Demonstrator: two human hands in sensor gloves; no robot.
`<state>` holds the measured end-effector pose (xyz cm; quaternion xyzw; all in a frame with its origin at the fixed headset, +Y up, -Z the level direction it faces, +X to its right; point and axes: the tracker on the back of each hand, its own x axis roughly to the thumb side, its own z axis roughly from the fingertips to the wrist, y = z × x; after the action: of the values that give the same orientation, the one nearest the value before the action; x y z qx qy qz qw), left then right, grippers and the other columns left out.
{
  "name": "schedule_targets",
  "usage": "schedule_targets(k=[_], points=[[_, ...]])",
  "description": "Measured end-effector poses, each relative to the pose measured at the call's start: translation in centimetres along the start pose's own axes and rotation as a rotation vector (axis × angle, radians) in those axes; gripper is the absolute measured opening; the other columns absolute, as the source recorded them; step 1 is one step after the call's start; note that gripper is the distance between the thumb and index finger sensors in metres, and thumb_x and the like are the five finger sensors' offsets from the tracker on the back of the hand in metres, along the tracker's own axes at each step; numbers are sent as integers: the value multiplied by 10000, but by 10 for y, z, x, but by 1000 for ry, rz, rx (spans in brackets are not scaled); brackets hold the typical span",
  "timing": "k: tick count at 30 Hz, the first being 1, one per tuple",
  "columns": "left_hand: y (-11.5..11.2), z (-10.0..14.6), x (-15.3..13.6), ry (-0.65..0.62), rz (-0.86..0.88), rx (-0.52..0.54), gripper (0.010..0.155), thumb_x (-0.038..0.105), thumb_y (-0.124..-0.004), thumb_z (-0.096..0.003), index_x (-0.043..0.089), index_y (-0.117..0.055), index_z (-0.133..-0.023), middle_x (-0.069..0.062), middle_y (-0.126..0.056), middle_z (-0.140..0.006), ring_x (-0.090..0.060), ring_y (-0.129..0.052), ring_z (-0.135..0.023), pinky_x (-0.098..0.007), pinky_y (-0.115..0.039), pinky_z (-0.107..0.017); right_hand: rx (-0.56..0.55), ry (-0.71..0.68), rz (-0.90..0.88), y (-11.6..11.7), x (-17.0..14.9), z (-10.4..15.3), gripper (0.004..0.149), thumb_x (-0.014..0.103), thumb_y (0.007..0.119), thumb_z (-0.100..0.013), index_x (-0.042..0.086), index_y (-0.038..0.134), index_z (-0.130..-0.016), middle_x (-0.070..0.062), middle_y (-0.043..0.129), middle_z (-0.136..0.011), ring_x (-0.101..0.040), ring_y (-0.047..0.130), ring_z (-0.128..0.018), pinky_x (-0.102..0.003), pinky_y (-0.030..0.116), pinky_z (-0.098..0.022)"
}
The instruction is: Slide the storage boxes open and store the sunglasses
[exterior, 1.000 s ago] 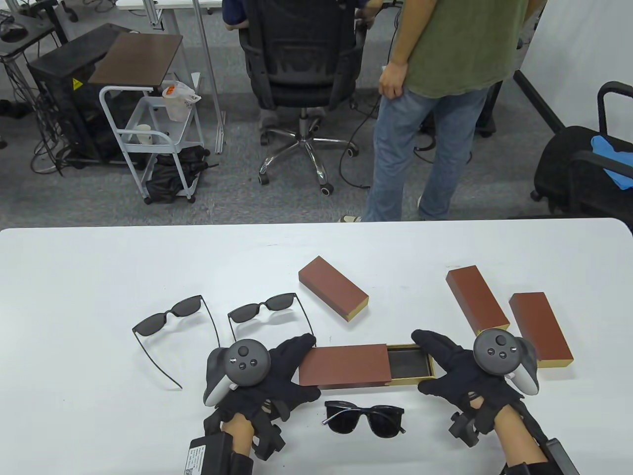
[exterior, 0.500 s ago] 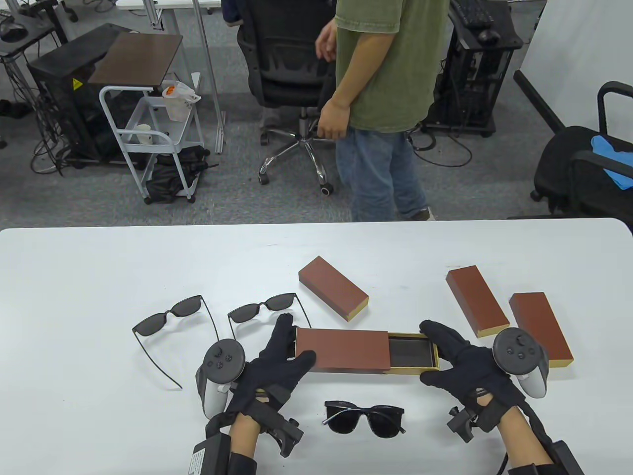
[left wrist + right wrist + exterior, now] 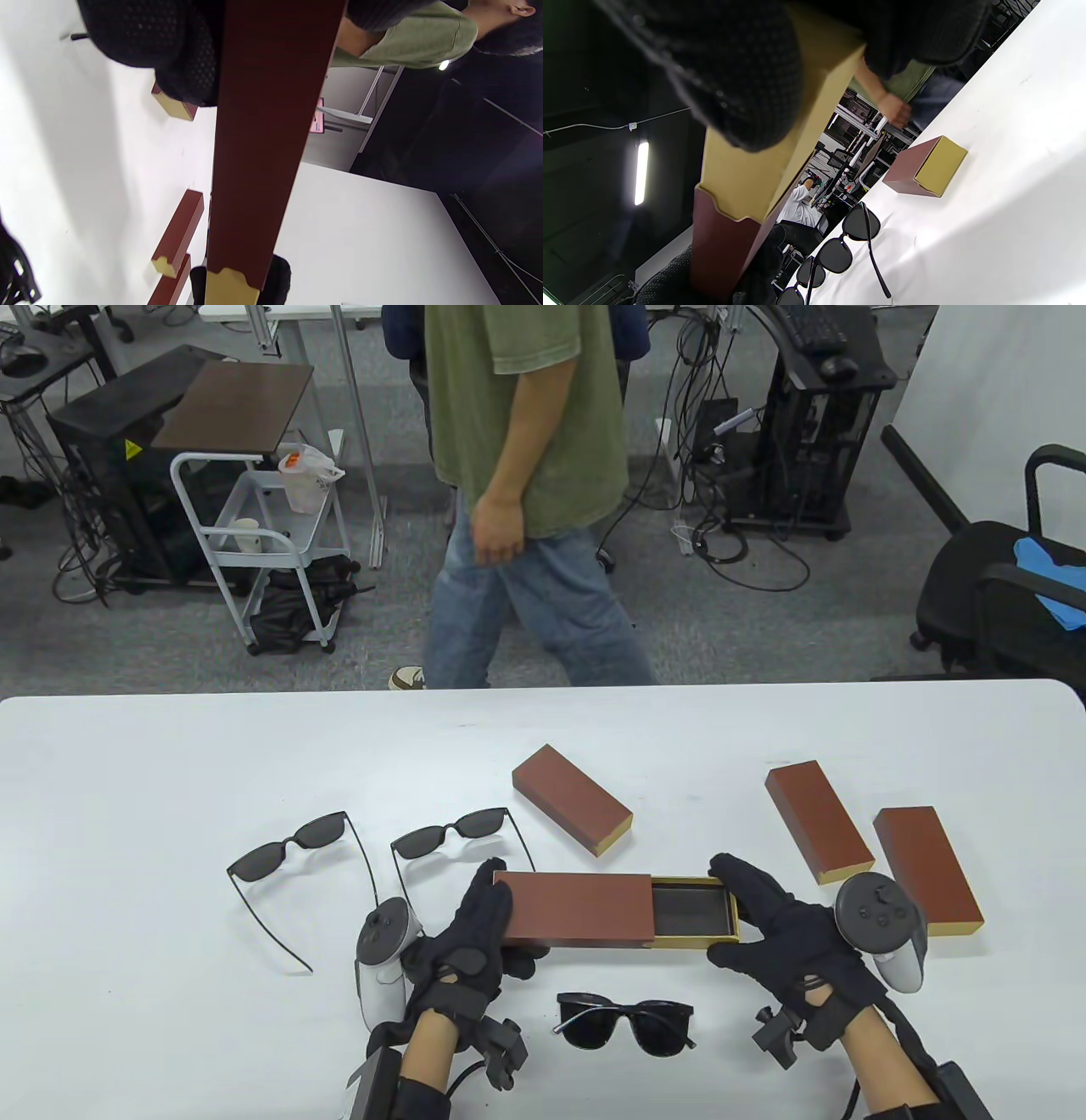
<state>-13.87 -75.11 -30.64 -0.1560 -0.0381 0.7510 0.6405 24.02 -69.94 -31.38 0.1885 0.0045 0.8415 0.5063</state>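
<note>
Fingers of the left hand (image 3: 462,954) are curled round the end of the brown sleeve (image 3: 577,909), thumb on the near edge — a proper grip. Over on the other side, the right hand (image 3: 785,937) pinches the gold inner tray (image 3: 691,909), long fingers along its far wall and thumb at the near corner. Both wrist views show the box held up clear of the white table (image 3: 170,780), with the tray drawn roughly a third of the way out of the sleeve and its dark lining showing.

Now the risks. A crooked pull and the tray could bind in the sleeve; too hard a pull and it may come right out, leaving two loose halves in the air. The right-hand pinch sits on a thin wall — that could slip.

Dark sunglasses (image 3: 626,1022) lie folded just in front of the box, between the two wrists; a dropped box could land on them. Two more pairs (image 3: 293,848) (image 3: 450,836) rest open to the left, arms out toward the left hand, easy to knock. Three closed boxes (image 3: 573,800) (image 3: 819,820) (image 3: 927,857) wait behind and to the right.
</note>
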Motion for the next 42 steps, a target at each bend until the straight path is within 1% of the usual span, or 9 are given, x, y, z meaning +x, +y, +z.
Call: schedule_targets(k=[3,6,9,11,16,19,23,32,42], points=[[4,4,4,-32,-3,97,753,591,-557,-515,235,-316,-1134,-123,-791,-888,-272,-931,-581,-436,-807,-383,-2,15,40,6,0,0,923,334,990,-260,252,411,-974,-128,503,-1043,-393,690,-883,-512,655,-656],[13,8,7,-66,10,202,743,606,-563,-514,222,-386,-1125,-126,-839,-834,-261,-955,-516,-424,-818,-334,37,118,218,17,-7,2,935,404,977,-261,222,405,-978,-157,473,-1047,-439,638,-894,-550,613,-660],[20,12,8,-71,-13,274,740,627,-579,-517,219,-431,-1116,-109,-866,-803,-248,-967,-481,-412,-825,-310,140,163,415,35,-13,2,783,445,939,-282,235,577,-943,-154,558,-1031,-451,673,-873,-569,627,-643],[25,14,8,-68,-23,324,740,635,-580,-516,220,-442,-1114,-105,-873,-794,-243,-970,-471,-407,-826,-301,187,119,547,54,-10,1,694,449,928,-286,256,671,-901,-132,670,-994,-438,716,-853,-566,660,-621],[34,16,6,-54,-15,378,729,627,-561,-513,230,-448,-1115,-106,-871,-795,-243,-969,-480,-413,-825,-315,243,-31,711,96,8,0,516,450,915,-283,299,835,-769,-64,880,-855,-367,862,-745,-522,744,-564],[38,16,3,-45,-10,395,729,623,-558,-510,232,-448,-1115,-109,-873,-796,-246,-971,-488,-424,-825,-332,245,-94,798,116,17,1,476,437,920,-278,291,871,-728,-61,931,-793,-354,905,-687,-514,772,-530],[41,15,0,-35,-3,393,730,617,-552,-508,232,-440,-1117,-113,-865,-806,-253,-968,-502,-434,-823,-346,249,-166,948,129,23,3,446,442,920,-271,299,895,-692,-52,968,-732,-324,943,-628,-496,799,-495],[43,11,-4,-18,-1,348,730,598,-514,-502,229,-405,-1122,-130,-837,-830,-266,-951,-535,-450,-810,-375,270,-185,1040,140,22,6,384,374,924,-281,281,919,-654,-54,1012,-641,-299,984,-540,-480,830,-442],[41,12,-3,-5,-3,338,732,596,-514,-500,229,-401,-1123,-129,-832,-836,-271,-947,-543,-456,-806,-382,292,-185,1048,145,20,6,394,336,892,-309,245,892,-692,-70,981,-659,-319,950,-566,-496,807,-458]])
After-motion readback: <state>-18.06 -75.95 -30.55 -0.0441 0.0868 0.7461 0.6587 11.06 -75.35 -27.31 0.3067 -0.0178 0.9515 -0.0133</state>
